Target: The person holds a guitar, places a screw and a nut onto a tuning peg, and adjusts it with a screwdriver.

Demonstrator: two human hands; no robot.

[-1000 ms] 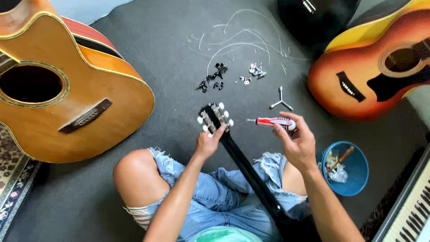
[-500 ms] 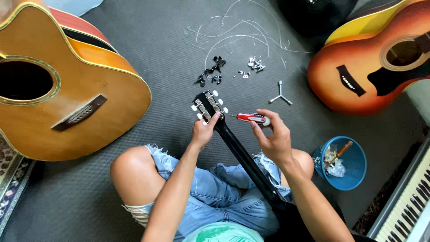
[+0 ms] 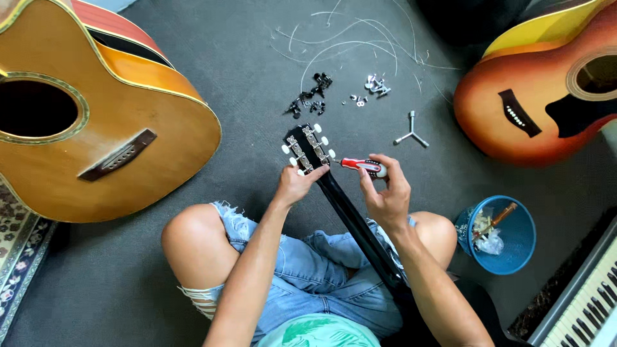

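Observation:
A black guitar neck [image 3: 350,215] runs up from my lap to its headstock [image 3: 307,149], which carries white-knobbed tuners. My left hand [image 3: 297,184] grips the neck just below the headstock, fingers touching its lower tuners. My right hand [image 3: 384,193] holds a red-handled screwdriver [image 3: 362,166], its tip pointing left at the headstock's right edge. I sit cross-legged in torn jeans on grey carpet.
A large orange acoustic guitar [image 3: 96,122] lies at left, a sunburst guitar [image 3: 546,96] at right. Loose strings [image 3: 347,38], black tuner parts [image 3: 310,101], silver parts [image 3: 373,87] and a three-way wrench [image 3: 411,132] lie ahead. Blue bin [image 3: 498,234] and keyboard [image 3: 588,302] sit right.
My right hand brought the screwdriver leftward and down until its tip reached the headstock. My left hand kept its grip on the neck.

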